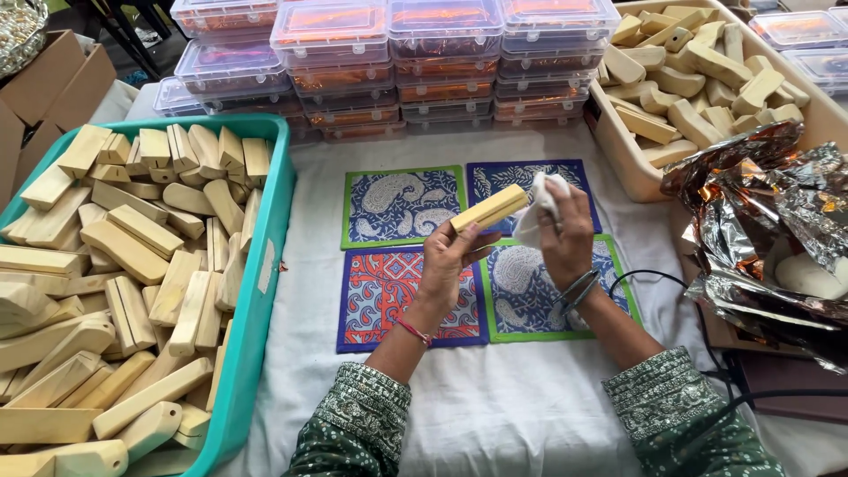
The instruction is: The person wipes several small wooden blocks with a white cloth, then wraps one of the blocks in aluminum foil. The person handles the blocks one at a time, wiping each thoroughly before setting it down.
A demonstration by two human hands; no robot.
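**Head view: wooden block and cloth held over patterned mats**

Head camera looks down on two forearms in green patterned sleeves above a white cloth-covered counter. The left hand is closed around one end of a smooth, pale rectangular wooden block, tilted up to the right. The right hand grips a crumpled white cloth pressed against the block's far end. Under both hands lie four flat square mats with paisley prints, blue and orange, green and blue borders. To the left, a teal plastic tray is heaped with similar pale wooden pieces. To the right lies crinkled silver foil; beyond it, a beige crate of shaped wood pieces. Farthest off, stacked clear plastic lidded boxes.
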